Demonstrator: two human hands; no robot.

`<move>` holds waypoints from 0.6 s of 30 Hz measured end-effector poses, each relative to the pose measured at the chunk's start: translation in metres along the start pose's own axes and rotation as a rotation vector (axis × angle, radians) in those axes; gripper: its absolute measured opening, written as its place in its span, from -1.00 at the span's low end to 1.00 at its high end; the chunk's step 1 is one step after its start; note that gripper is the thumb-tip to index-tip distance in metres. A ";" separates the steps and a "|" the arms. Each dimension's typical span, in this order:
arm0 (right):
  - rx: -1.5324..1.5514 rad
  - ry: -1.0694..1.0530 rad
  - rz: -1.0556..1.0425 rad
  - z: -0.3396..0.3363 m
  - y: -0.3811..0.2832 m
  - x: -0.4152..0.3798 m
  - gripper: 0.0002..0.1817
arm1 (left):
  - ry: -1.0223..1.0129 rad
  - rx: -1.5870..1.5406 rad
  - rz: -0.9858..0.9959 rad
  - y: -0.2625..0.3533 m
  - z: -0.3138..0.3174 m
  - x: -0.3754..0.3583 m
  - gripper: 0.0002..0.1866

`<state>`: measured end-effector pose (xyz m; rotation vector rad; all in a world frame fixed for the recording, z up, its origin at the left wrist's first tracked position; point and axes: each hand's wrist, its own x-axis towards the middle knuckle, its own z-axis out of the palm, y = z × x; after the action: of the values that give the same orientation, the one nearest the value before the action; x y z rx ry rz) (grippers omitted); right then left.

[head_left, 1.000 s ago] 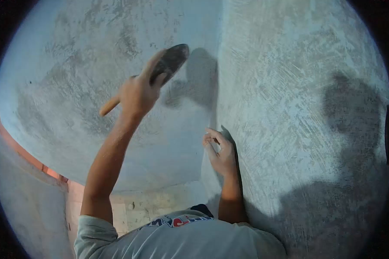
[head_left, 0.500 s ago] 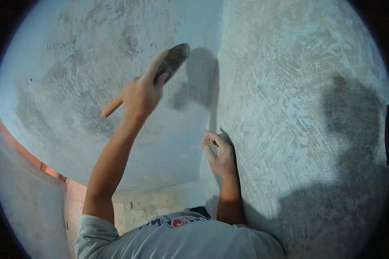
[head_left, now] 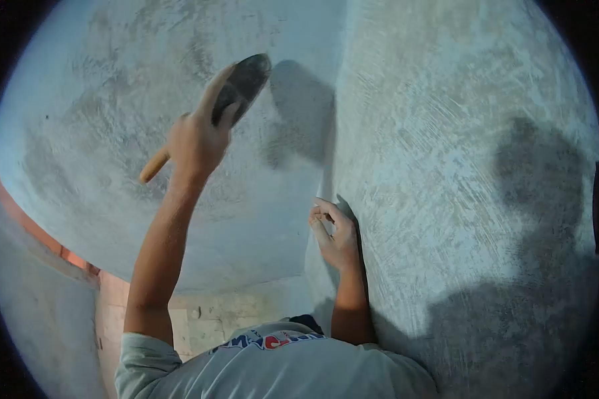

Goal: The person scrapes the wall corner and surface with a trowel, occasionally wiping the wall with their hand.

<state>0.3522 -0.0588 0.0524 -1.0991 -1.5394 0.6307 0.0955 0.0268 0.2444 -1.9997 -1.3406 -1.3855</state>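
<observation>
Head view. A trowel is held in the left hand, up and left of the centre of the frame. It is gripped firmly: the wooden handle juts out behind the hand, down and to the left, while the dark, rounded blade is pointed to the upper right. Fingers are laid along the blade itself rather than wrapped round the handle alone; this is judged to be for steadier control of its angle.

Behind the trowel, the left wall is covered by rough grey patches. A shadow is cast to the right of the blade, with a lit strip between the two, so the blade is judged to be held clear of the surface.

The right hand is seen just right of centre, beside the corner where the two walls meet. Its fingers are loosely bent towards the thumb and no object is seen in them. The forearm is kept near the right wall, where streaks are spread over most of the surface; whether it is leaned there for support cannot be told, though a narrow dark shadow is thrown along its edge.

At the lower edge, a pale shirt is shown. At the far left, a reddish strip is seen along the left wall's border.
</observation>
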 end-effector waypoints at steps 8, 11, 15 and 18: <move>-0.036 -0.009 -0.024 -0.007 -0.004 -0.006 -0.57 | -0.075 0.128 0.065 0.010 0.030 -0.001 -0.29; -0.036 0.011 -0.028 -0.005 -0.010 -0.007 -0.57 | 0.117 0.032 0.105 -0.050 0.000 -0.022 -0.29; -0.046 -0.017 0.004 -0.002 -0.016 -0.005 -0.55 | 0.037 -0.003 0.001 -0.036 -0.005 -0.023 -0.30; -0.013 -0.038 0.008 0.000 -0.013 -0.004 -0.55 | -0.079 0.049 0.093 0.002 0.042 -0.002 -0.24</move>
<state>0.3483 -0.0680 0.0611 -1.1086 -1.5740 0.6508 0.1189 0.0550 0.2246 -2.0764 -1.2845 -1.2323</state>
